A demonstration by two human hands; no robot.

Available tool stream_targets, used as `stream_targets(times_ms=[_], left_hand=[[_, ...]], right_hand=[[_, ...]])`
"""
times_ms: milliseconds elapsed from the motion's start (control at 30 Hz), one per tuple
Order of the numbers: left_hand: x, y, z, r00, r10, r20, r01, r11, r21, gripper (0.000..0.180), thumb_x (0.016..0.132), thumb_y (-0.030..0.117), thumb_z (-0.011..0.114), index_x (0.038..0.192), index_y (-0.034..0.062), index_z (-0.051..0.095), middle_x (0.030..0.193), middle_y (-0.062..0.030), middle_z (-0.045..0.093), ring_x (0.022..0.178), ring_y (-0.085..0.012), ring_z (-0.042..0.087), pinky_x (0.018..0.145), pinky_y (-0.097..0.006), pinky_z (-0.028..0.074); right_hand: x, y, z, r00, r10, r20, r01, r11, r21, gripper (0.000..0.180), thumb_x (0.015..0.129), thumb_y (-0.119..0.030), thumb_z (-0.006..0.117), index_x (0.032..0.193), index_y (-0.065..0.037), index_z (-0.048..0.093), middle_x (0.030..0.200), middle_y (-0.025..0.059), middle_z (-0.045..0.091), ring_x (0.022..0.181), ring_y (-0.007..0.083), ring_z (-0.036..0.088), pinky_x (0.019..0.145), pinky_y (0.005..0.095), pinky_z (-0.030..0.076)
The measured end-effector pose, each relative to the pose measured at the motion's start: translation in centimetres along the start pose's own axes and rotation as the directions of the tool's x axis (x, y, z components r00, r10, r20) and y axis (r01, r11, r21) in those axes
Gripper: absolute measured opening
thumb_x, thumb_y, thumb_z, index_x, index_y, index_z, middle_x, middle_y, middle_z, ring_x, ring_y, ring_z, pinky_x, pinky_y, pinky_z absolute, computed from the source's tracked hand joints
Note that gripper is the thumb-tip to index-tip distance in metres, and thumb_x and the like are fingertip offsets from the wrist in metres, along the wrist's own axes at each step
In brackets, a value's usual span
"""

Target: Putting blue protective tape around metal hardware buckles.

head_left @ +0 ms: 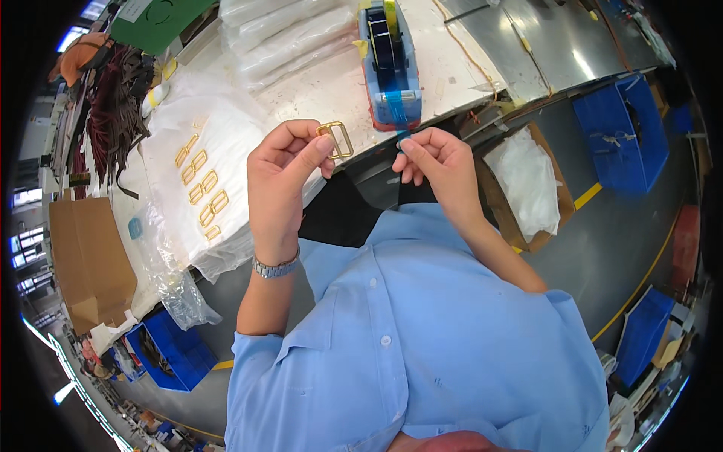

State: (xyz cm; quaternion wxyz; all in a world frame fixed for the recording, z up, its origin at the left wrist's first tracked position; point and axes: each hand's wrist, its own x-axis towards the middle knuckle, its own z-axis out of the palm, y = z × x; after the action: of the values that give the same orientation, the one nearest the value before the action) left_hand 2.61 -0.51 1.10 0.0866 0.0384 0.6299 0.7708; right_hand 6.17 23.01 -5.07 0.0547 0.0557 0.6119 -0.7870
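Note:
Pinched between the thumb and fingers of my left hand (290,162) is a gold metal slide buckle (344,141), rectangular with a bar across it. My right hand (437,160) grips the end of a strip of blue tape (399,120) that runs down from a light-blue tape dispenser (392,71) at the table edge. The strip still joins the dispenser. Several more gold buckles (202,177) lie in rows on white plastic sheeting (162,192) to the left of my left hand.
Clear plastic bags (290,38) lie at the back of the white table (316,87). An open carton (501,200) with white plastic stands to the right, near a blue bin (621,135). Brown cardboard (90,256) and another blue bin (169,350) are at left.

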Motion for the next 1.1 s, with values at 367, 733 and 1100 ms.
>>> stream_targets(times_ms=[367, 733, 1100], left_hand=[[-1.0, 1.5, 2.2, 0.980, -0.176, 0.090, 0.177, 0.984, -0.002, 0.015, 0.100, 0.008, 0.074, 0.108, -0.0044, 0.070, 0.096, -0.0093, 0.074, 0.078, -0.0130, 0.070, 0.073, -0.027, 0.058], [1.3, 2.2, 3.6, 0.926, -0.349, 0.142, 0.328, 0.932, 0.152, 0.019, 0.100, 0.017, 0.077, 0.101, -0.0014, 0.073, 0.085, -0.0031, 0.072, 0.071, -0.0080, 0.064, 0.064, -0.023, 0.051], [2.1, 1.8, 3.5, 0.936, -0.331, 0.116, 0.311, 0.937, 0.159, 0.018, 0.100, 0.017, 0.077, 0.099, -0.0012, 0.073, 0.081, -0.0024, 0.071, 0.068, -0.0079, 0.063, 0.060, -0.022, 0.048]], right_hand=[[-0.1, -0.7, 0.2, 0.994, -0.049, 0.095, 0.039, 0.993, 0.109, 0.014, 0.107, -0.011, 0.063, 0.105, 0.002, 0.066, 0.100, 0.0128, 0.079, 0.081, 0.0131, 0.074, 0.070, 0.0247, 0.057], [-0.6, -0.7, 0.5, 0.989, -0.082, 0.123, 0.061, 0.984, 0.167, 0.019, 0.108, -0.006, 0.059, 0.120, 0.008, 0.065, 0.103, 0.0149, 0.079, 0.089, 0.0168, 0.076, 0.079, 0.0286, 0.061], [-0.8, 0.0, 0.2, 0.980, -0.049, 0.195, 0.008, 0.978, 0.208, 0.020, 0.107, -0.003, 0.059, 0.122, 0.009, 0.064, 0.108, 0.0177, 0.078, 0.096, 0.0199, 0.077, 0.087, 0.0322, 0.062]])
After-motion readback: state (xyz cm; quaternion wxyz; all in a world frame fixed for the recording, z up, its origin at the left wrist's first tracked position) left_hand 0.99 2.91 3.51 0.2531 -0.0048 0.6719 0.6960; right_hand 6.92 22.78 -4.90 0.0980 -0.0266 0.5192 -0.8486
